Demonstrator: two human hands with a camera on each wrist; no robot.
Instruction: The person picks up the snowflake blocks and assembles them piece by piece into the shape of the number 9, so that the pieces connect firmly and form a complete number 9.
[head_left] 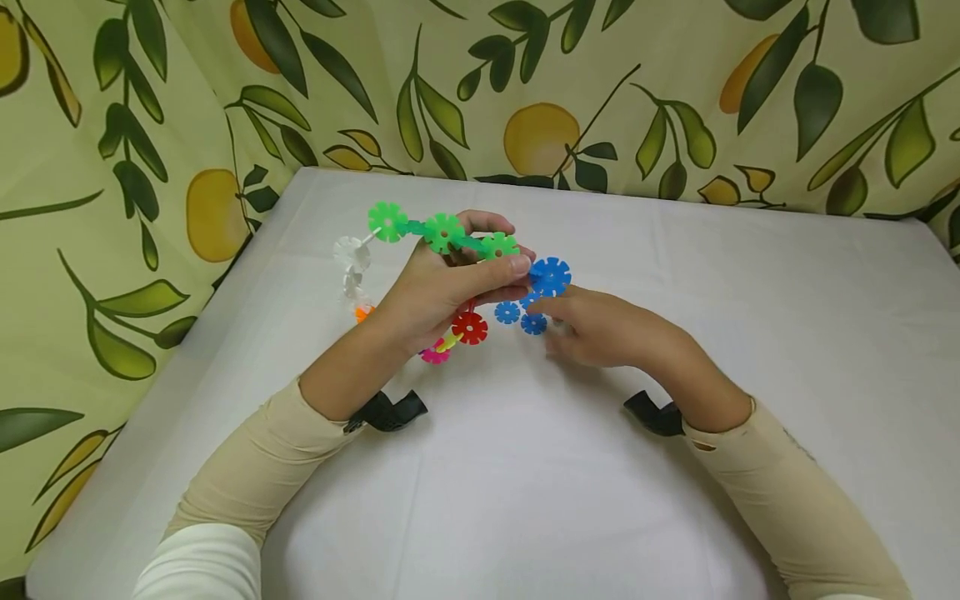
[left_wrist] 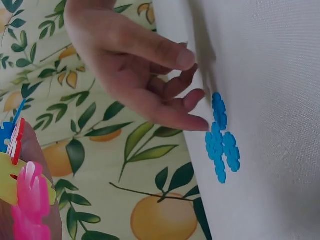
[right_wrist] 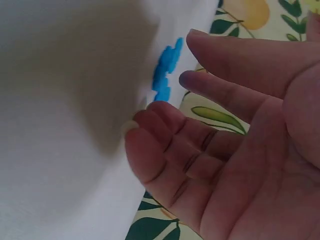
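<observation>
My left hand point(head_left: 442, 287) grips a chain of notched plastic discs, thumb and fingers around it. Green discs point(head_left: 387, 222) run along its top, white discs point(head_left: 352, 252) hang at the left, and a large blue disc point(head_left: 553, 276) stands at the fingertips. A red disc point(head_left: 470, 328), a yellow disc point(left_wrist: 7, 177) and a pink disc point(left_wrist: 32, 207) show below that hand. Several loose blue discs point(left_wrist: 220, 142) lie close together on the table. Just beside them hovers my right hand point(right_wrist: 225, 130), fingers spread and loosely bent, holding nothing.
The table point(head_left: 525, 500) has a white cover. Behind it and along its left side hangs a curtain point(head_left: 480, 92) with leaf and fruit print. Black straps point(head_left: 386, 412) sit at both wrists.
</observation>
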